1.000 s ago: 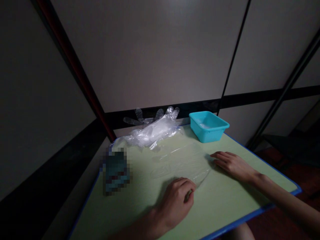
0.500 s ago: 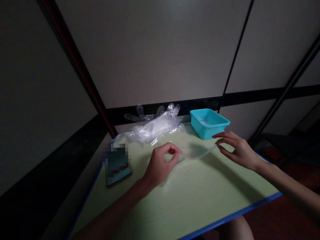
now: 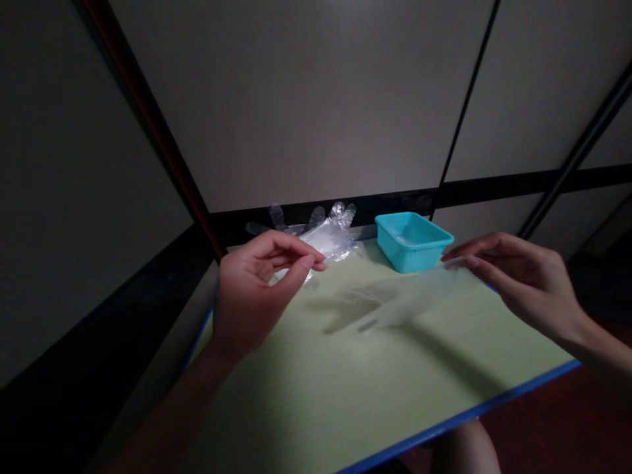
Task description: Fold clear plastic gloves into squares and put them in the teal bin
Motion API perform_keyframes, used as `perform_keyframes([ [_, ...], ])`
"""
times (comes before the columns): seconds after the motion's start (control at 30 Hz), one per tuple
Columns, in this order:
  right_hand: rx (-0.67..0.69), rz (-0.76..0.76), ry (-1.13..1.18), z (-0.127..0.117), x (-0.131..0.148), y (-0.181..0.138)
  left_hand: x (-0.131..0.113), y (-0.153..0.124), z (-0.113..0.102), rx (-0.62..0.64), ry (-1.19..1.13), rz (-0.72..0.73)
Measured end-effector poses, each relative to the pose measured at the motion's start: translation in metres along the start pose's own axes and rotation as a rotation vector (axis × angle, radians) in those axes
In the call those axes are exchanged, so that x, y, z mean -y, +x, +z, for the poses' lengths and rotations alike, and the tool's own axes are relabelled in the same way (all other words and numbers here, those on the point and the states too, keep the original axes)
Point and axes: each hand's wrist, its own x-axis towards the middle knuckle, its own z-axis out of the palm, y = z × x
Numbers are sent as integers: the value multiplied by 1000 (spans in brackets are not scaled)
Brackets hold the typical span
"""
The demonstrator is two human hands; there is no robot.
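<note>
My left hand is raised above the green table, thumb and forefinger pinched together. My right hand is raised at the same height, fingers pinched on the edge of a clear plastic glove. The thin film hangs between the two hands and sags toward the table, casting a hand-shaped shadow. Near my left fingertips the film is almost invisible.
A pile of clear plastic gloves lies at the table's far edge against the wall. A teal plastic tub stands at the far right corner. The table has a blue rim along the near side.
Both hands picked the flat glove off the table, lifted it and drew apart toward me. My left hand now covers the spot where the phone lay.
</note>
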Motion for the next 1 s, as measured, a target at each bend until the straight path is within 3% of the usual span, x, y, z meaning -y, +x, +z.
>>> perform_keyframes([
  [0.07, -24, -18, -9, -1, 9, -2, -6, -3, -1, 32, -17, 12],
  [0.2, -13, -137, -230, -3, 27, -3, -7, -13, 10, 267, 41, -25],
  [0.3, 33, -290, -446, -3, 42, 2, 2, -24, 27, 422, 160, -30],
  [0.47, 62, -505, -635, -5, 61, 13, 21, -37, 52, 621, 62, -132],
  [0.7, 26, -423, -599, -7, 79, 15, 23, -42, 57, 806, -106, -224],
  [0.87, -33, -316, -529, -5, 81, 19, 15, -35, 43, 935, -392, -379],
  [1.0, -21, -213, -320, 2, 78, 27, 9, -25, 27, 940, -708, -483],
])
